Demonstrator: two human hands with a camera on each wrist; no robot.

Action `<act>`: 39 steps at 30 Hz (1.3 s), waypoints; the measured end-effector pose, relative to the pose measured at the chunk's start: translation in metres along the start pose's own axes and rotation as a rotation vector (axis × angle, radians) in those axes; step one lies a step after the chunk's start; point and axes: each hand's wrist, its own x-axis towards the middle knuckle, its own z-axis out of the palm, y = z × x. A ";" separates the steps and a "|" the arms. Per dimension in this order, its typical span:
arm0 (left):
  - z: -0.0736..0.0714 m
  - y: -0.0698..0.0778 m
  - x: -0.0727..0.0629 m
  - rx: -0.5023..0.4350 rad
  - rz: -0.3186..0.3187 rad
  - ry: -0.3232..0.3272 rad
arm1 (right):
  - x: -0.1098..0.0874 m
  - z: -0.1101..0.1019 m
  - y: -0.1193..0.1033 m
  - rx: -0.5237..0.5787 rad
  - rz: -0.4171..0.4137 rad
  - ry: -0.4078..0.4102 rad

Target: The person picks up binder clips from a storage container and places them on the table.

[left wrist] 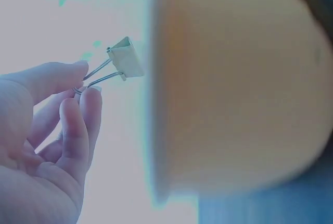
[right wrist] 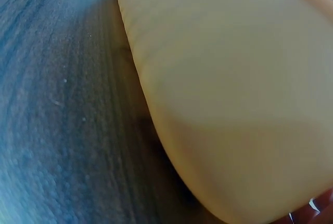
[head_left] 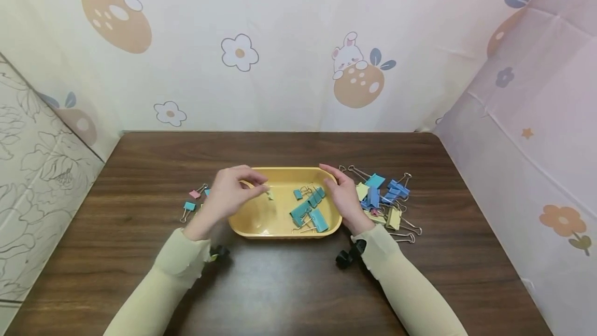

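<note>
My left hand [head_left: 233,191] pinches a small pale yellow-green binder clip [left wrist: 126,59] by its wire handles, above the left part of a yellow tray [head_left: 261,224]. In the left wrist view the clip's body points away from the fingertips, apart from the blurred tray wall. Several teal binder clips [head_left: 319,219] lie in the tray's right half. My right hand [head_left: 346,196] is at the tray's right end, with its fingers extended along the rim. The right wrist view shows mostly the tray's outer side [right wrist: 234,78]; the fingers there are nearly hidden at the lower corner.
A heap of blue, teal and yellow binder clips [head_left: 373,197] lies right of the tray, beside the right hand. Left of the tray are a pink clip [head_left: 195,194] and a teal clip [head_left: 189,205], partly near the left wrist. All stand on a dark wooden table [head_left: 280,284].
</note>
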 end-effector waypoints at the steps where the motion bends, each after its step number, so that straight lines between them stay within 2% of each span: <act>1: -0.007 -0.001 -0.002 0.005 0.000 0.023 | 0.000 0.000 0.000 0.002 0.000 0.000; 4: -0.028 -0.007 -0.007 0.007 -0.027 0.083 | -0.001 0.000 -0.001 0.006 -0.002 0.005; 8: -0.049 -0.019 -0.015 0.001 -0.105 0.133 | 0.000 0.000 0.000 0.007 -0.008 0.003; 13: -0.063 -0.041 -0.026 0.065 -0.190 0.160 | 0.001 0.001 0.002 0.004 -0.005 -0.017; 16: -0.064 -0.054 -0.032 0.076 -0.223 0.147 | 0.001 0.001 0.002 -0.002 -0.006 -0.016; 21: -0.062 -0.070 -0.038 0.110 -0.227 0.126 | 0.000 0.001 0.000 -0.009 -0.011 -0.013; 25: -0.061 -0.079 -0.040 0.149 -0.222 0.067 | -0.001 0.001 -0.001 -0.002 -0.008 -0.010; 32: -0.058 -0.086 -0.042 0.182 -0.230 -0.050 | -0.001 0.000 -0.001 0.002 -0.007 -0.015; 39: -0.057 -0.087 -0.043 0.208 -0.214 -0.065 | -0.002 0.000 0.000 -0.002 -0.009 -0.015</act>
